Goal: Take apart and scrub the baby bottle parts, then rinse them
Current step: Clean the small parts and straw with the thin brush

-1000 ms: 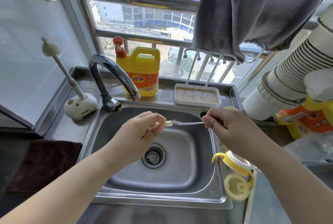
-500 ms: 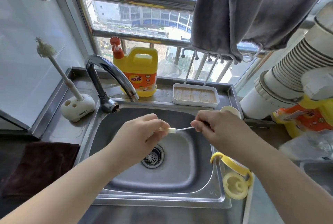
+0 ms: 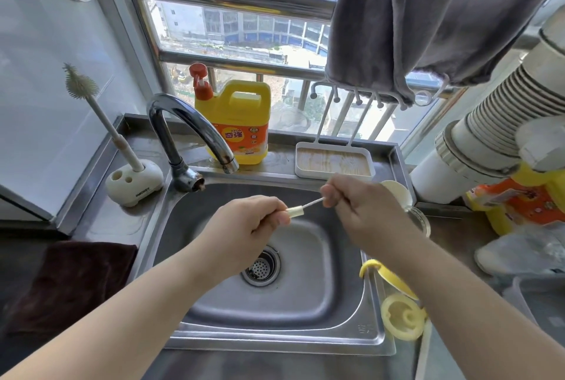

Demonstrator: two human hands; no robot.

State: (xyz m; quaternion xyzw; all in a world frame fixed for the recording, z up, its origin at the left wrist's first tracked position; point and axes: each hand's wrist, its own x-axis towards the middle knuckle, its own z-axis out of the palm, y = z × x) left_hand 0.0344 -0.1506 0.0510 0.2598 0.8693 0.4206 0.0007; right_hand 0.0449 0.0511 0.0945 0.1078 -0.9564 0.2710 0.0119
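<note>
A: What's the biggest thing here?

B: The steel sink [image 3: 345, 294]. Everything else sits around it. Behind it stands the yellow detergent jug [image 3: 241, 123], beside the faucet [image 3: 195, 132], likely kept within reach for soaping. Off the sink's back-left corner, the bottle brush [image 3: 101, 123] stands upright in its holder, probably to drain.

A: And the bottle parts?

B: On the sink's right rim lies the yellow handled collar [image 3: 388, 280] with a round yellow cap [image 3: 402, 315] just in front of it. Both are parked out of the basin, seemingly waiting their turn.

A: The hands?

B: Both are over the basin, I'd guess so drips fall in. The left hand [image 3: 244, 233] has its fingers curled, thumb and fingertips pinching a small pale tube piece [image 3: 295, 212]. The right hand [image 3: 363, 211] pinches the thin straw brush [image 3: 312, 204] by its stem, the brush end entering the tube.

A: So which step?

B: Scrubbing the tube's bore, I judge. Rinsing isn't begun; no water is visible running.
</note>
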